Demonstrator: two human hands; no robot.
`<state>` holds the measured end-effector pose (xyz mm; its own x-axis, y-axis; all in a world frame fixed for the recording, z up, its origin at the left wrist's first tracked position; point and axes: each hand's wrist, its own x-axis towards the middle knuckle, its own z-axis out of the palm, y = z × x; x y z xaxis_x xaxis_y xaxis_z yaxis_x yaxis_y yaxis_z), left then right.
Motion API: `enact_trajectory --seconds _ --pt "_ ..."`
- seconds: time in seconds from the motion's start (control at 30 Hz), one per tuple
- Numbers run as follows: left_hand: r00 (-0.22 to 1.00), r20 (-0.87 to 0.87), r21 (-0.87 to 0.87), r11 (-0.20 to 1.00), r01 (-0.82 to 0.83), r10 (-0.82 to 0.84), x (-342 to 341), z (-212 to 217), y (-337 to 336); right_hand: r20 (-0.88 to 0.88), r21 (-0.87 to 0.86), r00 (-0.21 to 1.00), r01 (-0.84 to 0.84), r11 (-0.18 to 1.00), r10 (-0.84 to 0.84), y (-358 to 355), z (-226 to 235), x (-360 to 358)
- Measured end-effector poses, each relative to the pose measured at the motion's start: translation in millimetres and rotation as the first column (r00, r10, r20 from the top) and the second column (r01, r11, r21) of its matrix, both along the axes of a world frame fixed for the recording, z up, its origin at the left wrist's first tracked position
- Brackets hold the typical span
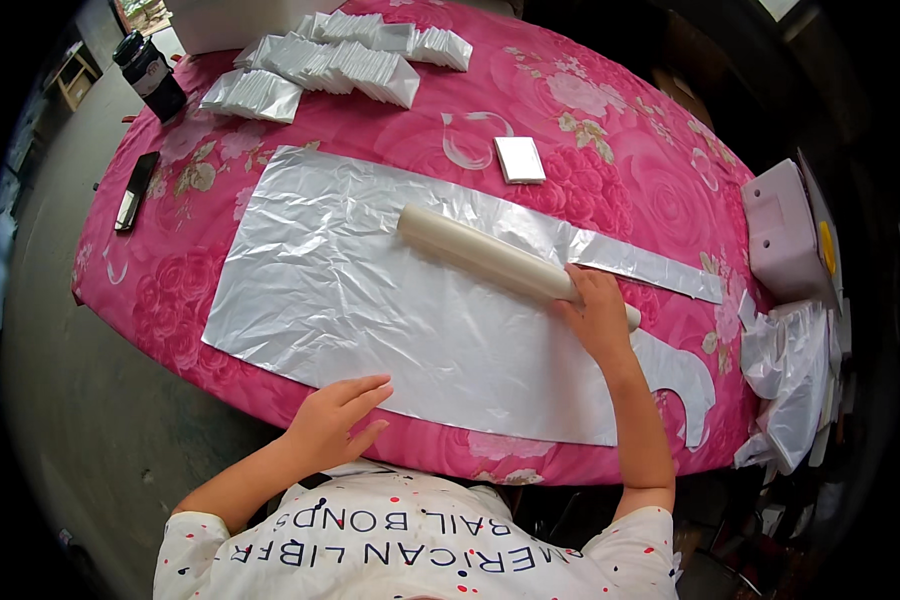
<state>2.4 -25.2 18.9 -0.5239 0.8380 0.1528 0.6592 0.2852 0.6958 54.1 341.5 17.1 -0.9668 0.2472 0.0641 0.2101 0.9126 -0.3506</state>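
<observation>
A large translucent plastic sheet (370, 300) lies flat on the pink flowered tablecloth (610, 150). A cream-coloured roll (480, 255) rests diagonally across the sheet's upper right part. My right hand (598, 315) grips the roll's near end. My left hand (338, 418) lies flat, fingers apart, at the sheet's near edge by the table's front rim and holds nothing.
Stacks of folded white plastic pieces (340, 60) fill the far side of the table. A small white folded piece (520, 158), a black phone (136, 188) and a dark bottle (150, 72) also lie there. A pale pink machine (785, 235) and loose plastic bags (790, 390) sit at the right.
</observation>
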Motion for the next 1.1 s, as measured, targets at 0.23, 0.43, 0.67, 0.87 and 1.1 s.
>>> enact_trajectory --seconds 0.23,0.43,0.67,0.87,1.1 --pt "0.986 -0.084 -0.046 0.989 0.142 -0.145 2.7 -15.3 104.8 0.012 -0.29 1.0 -0.014 0.957 0.018 -79.2 -1.3 98.5" --pt "0.959 -0.204 -0.049 0.981 0.189 -0.195 21.8 -35.5 161.4 -0.009 0.081 1.0 -0.009 0.997 0.01 -27.8 -38.4 130.8" --pt "0.953 -0.169 -0.118 0.965 0.235 -0.253 28.7 -27.6 170.6 -0.165 0.193 0.818 0.575 0.795 -0.551 116.5 -66.0 231.1" --pt "0.939 -0.177 -0.129 0.953 0.274 -0.294 32.2 -23.5 170.0 -0.356 0.256 0.681 0.729 0.635 -0.639 126.7 -66.4 257.8" --pt "0.963 -0.075 0.117 0.957 0.266 -0.258 38.3 -18.7 170.2 -0.29 -0.435 0.577 0.631 0.642 -0.764 29.3 -3.0 178.9"
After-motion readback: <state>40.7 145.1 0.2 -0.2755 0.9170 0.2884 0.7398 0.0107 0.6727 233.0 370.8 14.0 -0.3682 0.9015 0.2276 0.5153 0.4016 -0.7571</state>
